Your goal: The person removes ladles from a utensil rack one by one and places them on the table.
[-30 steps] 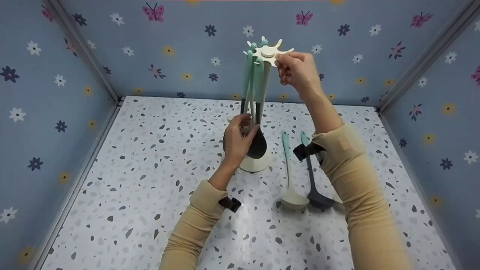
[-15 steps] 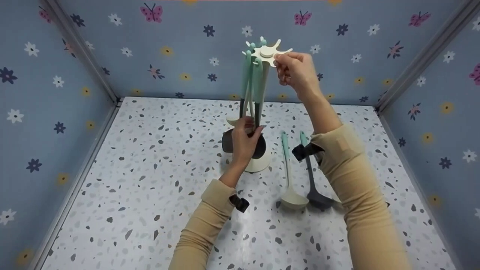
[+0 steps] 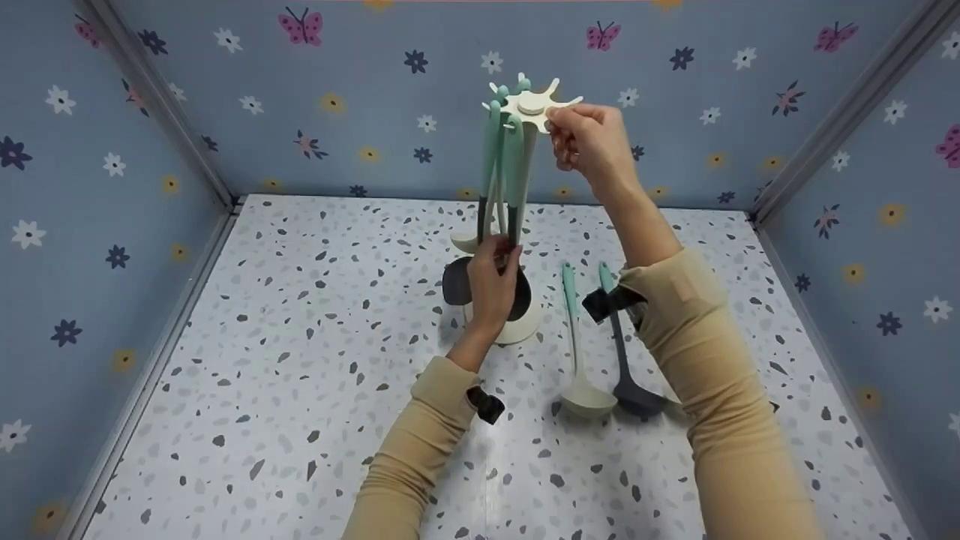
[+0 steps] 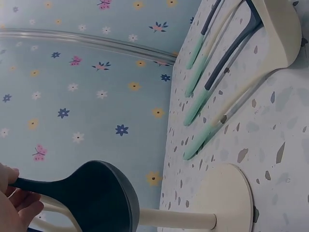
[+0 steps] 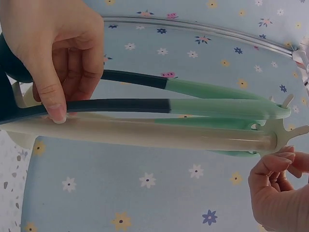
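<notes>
A cream utensil stand (image 3: 532, 103) stands upright with a star-shaped hook top and a round base. Several mint-handled utensils hang on its left side. My left hand (image 3: 491, 289) holds a dark ladle (image 4: 96, 198) by the lower shaft, thumb on the near side and fingers behind it. The ladle's mint handle (image 5: 217, 107) stays at a hook of the stand. My right hand (image 3: 600, 142) pinches the edge of the hook top with thumb and fingertips. Left of the left hand hangs a dark flat-headed utensil (image 3: 454, 281), partly hidden by that hand.
To the right of the stand lie a cream ladle (image 3: 589, 399) and a dark ladle (image 3: 637, 399). More mint-handled utensils (image 4: 195, 52) lie beyond, hidden by the right sleeve in the head view. Patterned walls (image 3: 375, 135) enclose the speckled table (image 3: 300, 375).
My left hand has moved a little to the right across the hanging utensils, uncovering the dark flat-headed one, and now grips the ladle's shaft. The right hand keeps its pinch on the stand.
</notes>
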Available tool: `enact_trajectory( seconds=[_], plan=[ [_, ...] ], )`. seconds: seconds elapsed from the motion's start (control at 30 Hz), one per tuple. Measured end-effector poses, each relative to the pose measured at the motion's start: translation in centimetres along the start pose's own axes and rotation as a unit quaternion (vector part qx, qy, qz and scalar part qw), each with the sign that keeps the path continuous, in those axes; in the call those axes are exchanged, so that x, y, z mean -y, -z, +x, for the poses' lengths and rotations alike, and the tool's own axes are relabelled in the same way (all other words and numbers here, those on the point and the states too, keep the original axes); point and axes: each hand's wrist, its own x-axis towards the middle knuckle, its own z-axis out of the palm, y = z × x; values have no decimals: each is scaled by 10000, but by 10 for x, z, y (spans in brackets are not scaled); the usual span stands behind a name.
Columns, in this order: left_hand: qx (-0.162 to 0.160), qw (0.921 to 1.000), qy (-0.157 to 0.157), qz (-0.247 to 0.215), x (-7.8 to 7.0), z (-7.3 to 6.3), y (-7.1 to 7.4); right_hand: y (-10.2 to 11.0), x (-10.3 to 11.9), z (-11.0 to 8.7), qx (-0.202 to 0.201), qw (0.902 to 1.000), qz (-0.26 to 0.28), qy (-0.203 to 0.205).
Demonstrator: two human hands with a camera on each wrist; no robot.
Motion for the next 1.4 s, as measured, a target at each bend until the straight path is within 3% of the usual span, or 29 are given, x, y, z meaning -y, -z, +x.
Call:
enact_trajectory(
  seconds=[0.2,0.43,0.53,1.0,1.4],
  plan=[
    [-122,9997,-190,-133,-1,-4,1,0,0,-1,-9,10000,-87,47],
    [-149,9984,-504,-187,-34,-8,11,-1,0,-1,7,10000,-79,43],
    [-160,9978,-627,-113,-37,-8,13,-1,1,-1,-3,10000,-73,22],
    [-159,9985,-524,-5,-41,-10,20,-1,-1,0,47,10000,27,61],
    [-125,9978,-612,-221,-41,-10,27,-1,-1,0,36,10000,83,29]
  ],
)
